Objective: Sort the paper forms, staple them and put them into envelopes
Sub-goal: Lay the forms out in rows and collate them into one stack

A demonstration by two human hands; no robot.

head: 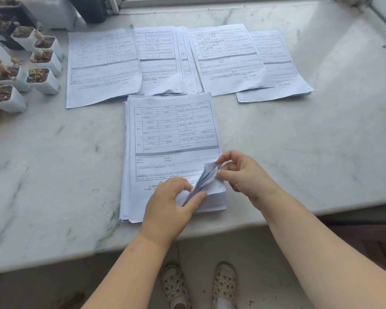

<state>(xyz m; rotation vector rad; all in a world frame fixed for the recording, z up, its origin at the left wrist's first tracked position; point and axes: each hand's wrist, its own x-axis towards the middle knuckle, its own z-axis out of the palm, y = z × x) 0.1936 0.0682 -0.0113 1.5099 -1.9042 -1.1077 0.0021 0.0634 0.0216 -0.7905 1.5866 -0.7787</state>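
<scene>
A thick stack of printed forms (pixel 172 139) lies near the front edge of the marble sill. Its lower right corner is lifted and fanned. My right hand (pixel 243 172) pinches those raised corner sheets (pixel 207 177) between thumb and fingers. My left hand (pixel 172 201) rests on the stack beside them, its thumb and fingers curled round the lower part of the lifted sheets. Behind the stack lie several sorted piles of forms: one at the left (pixel 103 65), one in the middle (pixel 163 61), one to the right (pixel 227 56) and one at the far right (pixel 276 68).
Several small white pots with succulents (pixel 40 74) crowd the left end of the marble sill (pixel 321 141). Larger planters (pixel 51 10) stand at the back left. Loose staples (pixel 95 190) lie left of the stack. My sandalled feet (pixel 198 286) show on the floor below.
</scene>
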